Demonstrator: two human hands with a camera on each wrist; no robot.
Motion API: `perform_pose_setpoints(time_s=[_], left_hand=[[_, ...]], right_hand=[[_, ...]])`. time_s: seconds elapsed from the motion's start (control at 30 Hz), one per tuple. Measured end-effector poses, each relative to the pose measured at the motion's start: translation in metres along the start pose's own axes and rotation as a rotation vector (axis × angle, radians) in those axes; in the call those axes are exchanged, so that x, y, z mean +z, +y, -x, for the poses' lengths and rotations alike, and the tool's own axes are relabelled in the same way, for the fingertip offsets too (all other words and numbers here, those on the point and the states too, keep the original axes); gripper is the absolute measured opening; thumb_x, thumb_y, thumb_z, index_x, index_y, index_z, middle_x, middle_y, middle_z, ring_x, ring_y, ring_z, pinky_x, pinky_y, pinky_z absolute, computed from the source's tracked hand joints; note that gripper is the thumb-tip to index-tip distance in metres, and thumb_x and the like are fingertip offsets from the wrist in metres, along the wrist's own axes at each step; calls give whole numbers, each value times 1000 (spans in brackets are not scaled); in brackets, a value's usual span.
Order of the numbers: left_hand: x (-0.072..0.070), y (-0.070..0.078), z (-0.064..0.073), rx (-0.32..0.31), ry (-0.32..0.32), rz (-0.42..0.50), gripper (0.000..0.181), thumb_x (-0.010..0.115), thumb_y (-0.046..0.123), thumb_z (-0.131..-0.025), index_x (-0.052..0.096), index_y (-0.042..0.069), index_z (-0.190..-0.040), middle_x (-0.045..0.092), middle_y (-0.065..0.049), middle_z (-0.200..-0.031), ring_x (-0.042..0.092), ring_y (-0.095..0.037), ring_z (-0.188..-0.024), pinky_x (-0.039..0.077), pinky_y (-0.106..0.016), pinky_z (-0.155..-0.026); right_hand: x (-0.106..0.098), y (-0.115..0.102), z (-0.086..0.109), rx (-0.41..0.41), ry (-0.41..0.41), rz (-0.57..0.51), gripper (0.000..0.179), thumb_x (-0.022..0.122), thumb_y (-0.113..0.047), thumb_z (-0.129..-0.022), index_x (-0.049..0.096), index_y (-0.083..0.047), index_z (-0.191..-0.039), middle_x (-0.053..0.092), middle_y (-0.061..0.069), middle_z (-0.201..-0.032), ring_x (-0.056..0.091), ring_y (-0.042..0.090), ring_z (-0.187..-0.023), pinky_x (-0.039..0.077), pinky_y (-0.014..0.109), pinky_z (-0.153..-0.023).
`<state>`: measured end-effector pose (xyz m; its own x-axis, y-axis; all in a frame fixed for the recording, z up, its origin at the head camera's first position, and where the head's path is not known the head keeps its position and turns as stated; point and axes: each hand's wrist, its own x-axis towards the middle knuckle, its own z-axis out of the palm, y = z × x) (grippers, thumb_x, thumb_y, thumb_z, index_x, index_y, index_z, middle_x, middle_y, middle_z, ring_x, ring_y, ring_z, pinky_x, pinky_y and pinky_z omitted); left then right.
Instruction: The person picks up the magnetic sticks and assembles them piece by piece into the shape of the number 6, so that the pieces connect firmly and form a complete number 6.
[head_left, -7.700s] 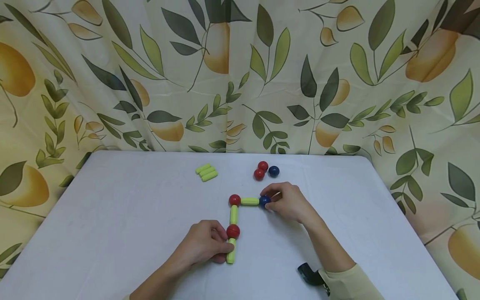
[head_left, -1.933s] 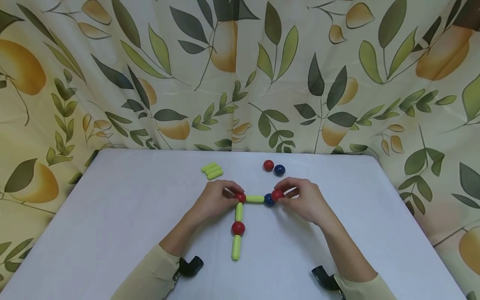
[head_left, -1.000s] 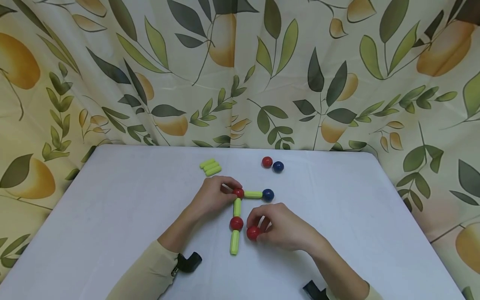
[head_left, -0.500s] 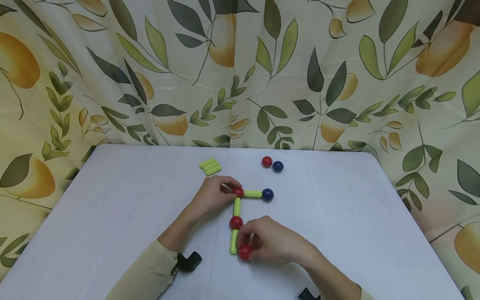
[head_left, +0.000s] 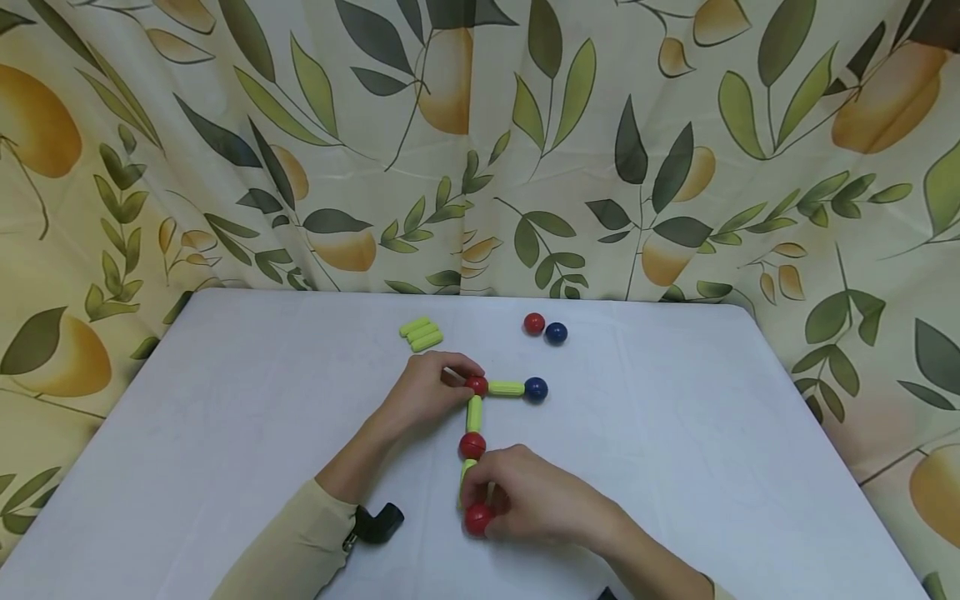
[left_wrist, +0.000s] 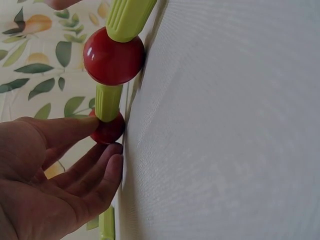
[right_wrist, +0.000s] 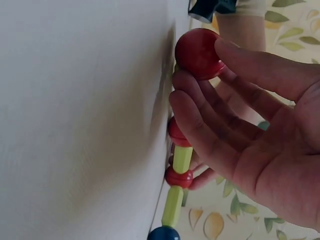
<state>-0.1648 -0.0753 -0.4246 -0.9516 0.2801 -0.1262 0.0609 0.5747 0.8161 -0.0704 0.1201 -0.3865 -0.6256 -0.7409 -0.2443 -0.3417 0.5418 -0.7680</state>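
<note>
From the head camera we have two hands at work on the white table: the left hand, thumb and fingers pinching the corner red ball, and the right hand gripping the near red ball by the end of the near green stick; the fingers cover that joint, so I can't tell whether they touch. Beyond it sit the middle red ball, then the upper green stick up to the corner, and a side green stick running right to a blue ball. Farther back, three green sticks lie together, with a spare red ball beside a spare blue ball. Over on the left wrist, thumb on one side, fingertips on the other, corner ball between. And on the right wrist, thumb and fingers clamp the near ball, the joined row stretching away below it.
</note>
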Motion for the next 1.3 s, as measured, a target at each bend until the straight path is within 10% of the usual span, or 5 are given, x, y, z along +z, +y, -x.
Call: perform_pose_setpoints(time_s=[1.3], left_hand=[[-1, 1, 1, -1, -1, 15, 21, 77, 9, -93, 80, 23, -108, 75, 3, -106, 70, -17, -94, 60, -33, -84]], right_hand=[[8, -1, -6, 78, 11, 33, 37, 88, -19, -81, 75, -15, -116, 65, -9, -87, 57, 3, -70, 51, 20, -67]])
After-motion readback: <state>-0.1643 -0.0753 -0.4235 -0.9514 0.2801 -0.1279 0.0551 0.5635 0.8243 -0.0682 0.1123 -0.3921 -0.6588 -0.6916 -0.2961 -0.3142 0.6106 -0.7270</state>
